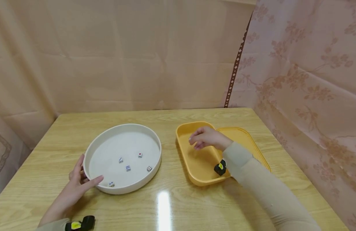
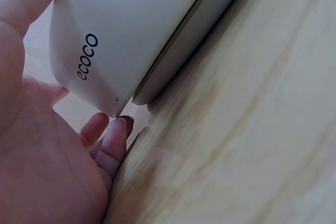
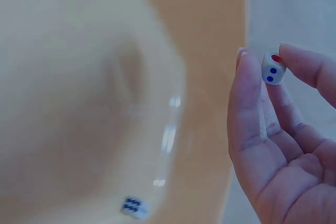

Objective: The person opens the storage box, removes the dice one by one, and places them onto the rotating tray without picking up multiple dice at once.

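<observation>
A round white tray [image 1: 114,144] with a raised rim stands on the left of the table, and several small white dice [image 1: 128,168] lie spread across its floor. My left hand [image 1: 75,186] grips its near-left side, thumb over the rim and other fingers outside against the wall and lower edge. The left wrist view shows these fingers by the lettering "ecoco" on the tray wall [image 2: 131,30]. Over the yellow box [image 1: 199,163], my right hand [image 1: 209,138] pinches one die [image 3: 272,70] between thumb and fingertips. Another die [image 3: 135,207] lies inside the box, near its wall.
A flat yellow lid [image 1: 247,138] lies on the right of the box, partly hidden by the right forearm. The wooden table [image 1: 169,173] shows between tray and box. Behind it hangs a beige curtain [image 1: 137,64], with a flowered cloth [image 1: 310,96] on the right.
</observation>
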Demonstrator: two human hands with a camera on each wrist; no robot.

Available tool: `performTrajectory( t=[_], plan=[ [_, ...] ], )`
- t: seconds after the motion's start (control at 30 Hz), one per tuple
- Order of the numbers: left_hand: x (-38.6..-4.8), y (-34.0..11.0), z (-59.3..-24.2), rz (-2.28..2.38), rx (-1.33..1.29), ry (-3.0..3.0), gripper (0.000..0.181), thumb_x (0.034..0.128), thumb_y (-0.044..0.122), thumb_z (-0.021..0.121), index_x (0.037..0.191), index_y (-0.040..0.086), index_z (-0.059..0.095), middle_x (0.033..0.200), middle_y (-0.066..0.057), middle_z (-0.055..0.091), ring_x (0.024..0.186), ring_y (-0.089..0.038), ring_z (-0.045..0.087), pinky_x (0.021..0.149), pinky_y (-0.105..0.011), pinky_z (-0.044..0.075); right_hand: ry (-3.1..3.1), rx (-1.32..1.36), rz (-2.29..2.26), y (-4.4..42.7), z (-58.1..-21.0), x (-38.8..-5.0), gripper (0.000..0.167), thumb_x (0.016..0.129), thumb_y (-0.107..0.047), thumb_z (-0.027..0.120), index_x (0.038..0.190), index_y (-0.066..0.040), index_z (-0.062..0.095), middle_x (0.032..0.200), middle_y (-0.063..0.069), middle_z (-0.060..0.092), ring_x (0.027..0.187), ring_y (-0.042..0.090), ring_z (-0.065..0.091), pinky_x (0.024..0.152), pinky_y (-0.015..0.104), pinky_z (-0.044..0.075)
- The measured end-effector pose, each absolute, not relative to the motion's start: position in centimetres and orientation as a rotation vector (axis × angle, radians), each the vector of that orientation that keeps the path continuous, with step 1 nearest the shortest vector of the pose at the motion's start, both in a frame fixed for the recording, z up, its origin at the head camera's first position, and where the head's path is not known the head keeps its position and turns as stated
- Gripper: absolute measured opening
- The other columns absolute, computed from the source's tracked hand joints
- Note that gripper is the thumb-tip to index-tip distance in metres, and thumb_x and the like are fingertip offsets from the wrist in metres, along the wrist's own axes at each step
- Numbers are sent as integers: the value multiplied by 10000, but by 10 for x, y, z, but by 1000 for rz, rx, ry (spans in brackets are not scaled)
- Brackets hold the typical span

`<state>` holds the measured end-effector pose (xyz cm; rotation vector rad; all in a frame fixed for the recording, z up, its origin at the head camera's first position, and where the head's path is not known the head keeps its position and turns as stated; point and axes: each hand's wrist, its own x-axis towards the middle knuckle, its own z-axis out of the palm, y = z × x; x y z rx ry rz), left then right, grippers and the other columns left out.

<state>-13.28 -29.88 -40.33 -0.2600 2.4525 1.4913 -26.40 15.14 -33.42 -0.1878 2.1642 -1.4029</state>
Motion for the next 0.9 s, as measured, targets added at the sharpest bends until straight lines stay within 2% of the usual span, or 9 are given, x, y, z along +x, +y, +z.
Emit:
performTrajectory(
  t=[0.27, 0.47, 0.73, 0.9],
  plan=[
    [-134, -300, -403, 1478, -265, 2457, 1155, 939, 380, 674, 1509, 248, -322, 1491, -371, 18, 1184, -316, 446, 750, -76, 402, 2170, -250, -1415, 143, -313, -262, 289, 941, -125, 647, 1161, 58, 604, 1065, 158, 684, 773, 163, 692, 785, 318, 588],
    [-135, -302, -404, 1480, -268, 2447, 1157, 940, 381, 673, 1504, 256, -329, 1498, -371, 4, 1168, -296, 456, 750, -76, 405, 2153, -298, -1443, 135, -304, -258, 290, 943, -126, 652, 1166, 55, 609, 1059, 147, 674, 798, 173, 692, 796, 325, 585],
    [-135, -301, -402, 1471, -271, 2456, 1161, 935, 390, 676, 1504, 259, -328, 1488, -372, -33, 1235, -375, 385, 737, -64, 385, 2150, -322, -1461, 118, -293, -252, 264, 930, -136, 668, 1136, 24, 623, 1047, 151, 675, 789, 175, 681, 807, 349, 582],
    [-136, -300, -402, 1478, -268, 2450, 1158, 937, 385, 675, 1505, 261, -326, 1502, -380, -34, 1226, -365, 412, 745, -74, 404, 2141, -351, -1490, 107, -287, -251, 269, 930, -141, 677, 1144, 15, 626, 1055, 171, 684, 793, 203, 684, 782, 330, 584]
  ],
)
